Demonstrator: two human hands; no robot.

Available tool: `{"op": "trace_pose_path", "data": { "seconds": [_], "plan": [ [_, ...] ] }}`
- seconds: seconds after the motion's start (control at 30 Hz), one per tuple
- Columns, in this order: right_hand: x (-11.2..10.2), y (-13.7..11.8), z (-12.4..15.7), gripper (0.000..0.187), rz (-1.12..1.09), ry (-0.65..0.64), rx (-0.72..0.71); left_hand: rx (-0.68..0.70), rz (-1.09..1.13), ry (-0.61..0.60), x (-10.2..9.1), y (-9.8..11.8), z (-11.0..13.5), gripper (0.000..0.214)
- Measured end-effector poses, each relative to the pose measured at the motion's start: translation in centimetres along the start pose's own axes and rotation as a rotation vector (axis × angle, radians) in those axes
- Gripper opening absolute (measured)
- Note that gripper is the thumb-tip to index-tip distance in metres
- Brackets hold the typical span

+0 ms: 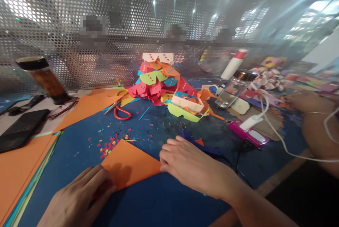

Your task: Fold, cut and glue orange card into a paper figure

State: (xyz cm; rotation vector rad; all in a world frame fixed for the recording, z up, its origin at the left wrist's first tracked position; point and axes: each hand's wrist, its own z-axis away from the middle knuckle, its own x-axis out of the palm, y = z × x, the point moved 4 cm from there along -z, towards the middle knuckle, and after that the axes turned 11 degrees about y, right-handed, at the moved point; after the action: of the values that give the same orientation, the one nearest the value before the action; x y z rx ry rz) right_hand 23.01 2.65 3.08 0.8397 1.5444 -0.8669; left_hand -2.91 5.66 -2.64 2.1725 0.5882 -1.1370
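My left hand (87,191) and right hand (182,154) grip the paper (132,165): folded, it seems, but undotted; finished-looking masks (152,77) lie beyond.

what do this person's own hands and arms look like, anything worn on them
Both the left hand and right hand are ungloved, with no ring visible. The right forearm shows no sleeve, watch or bracelet; the left forearm is mostly out of frame.
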Motion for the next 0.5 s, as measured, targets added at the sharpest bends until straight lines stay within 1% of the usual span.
{"op": "trace_pose_path", "data": {
  "seconds": [0.07, 0.13, 0.3, 0.37, 0.5],
  "plan": [
    [0.0, 0.0, 0.0, 0.016, -0.002, -0.007, 0.004, 0.048, 0.034, 0.034, 0.0, 0.1, 0.0, 0.025],
    [0.0, 0.1, 0.0, 0.017, 0.005, -0.012, 0.001, 0.097, 0.042, 0.067, -0.1, 0.5, -0.1, 0.028],
    [0.1, 0.1, 0.1, 0.017, 0.025, -0.015, -0.004, 0.281, -0.018, 0.101, -0.7, 1.7, -0.2, 0.032],
    [0.1, 0.1, 0.1, 0.017, 0.021, -0.007, 0.007, 0.321, -0.035, 0.105, -1.1, 2.0, -0.3, 0.033],
    [0.1, 0.2, 0.2, 0.018, 0.027, 0.016, 0.012, 0.386, -0.095, 0.161, -1.8, 2.8, -0.6, 0.038]
  ]
}}
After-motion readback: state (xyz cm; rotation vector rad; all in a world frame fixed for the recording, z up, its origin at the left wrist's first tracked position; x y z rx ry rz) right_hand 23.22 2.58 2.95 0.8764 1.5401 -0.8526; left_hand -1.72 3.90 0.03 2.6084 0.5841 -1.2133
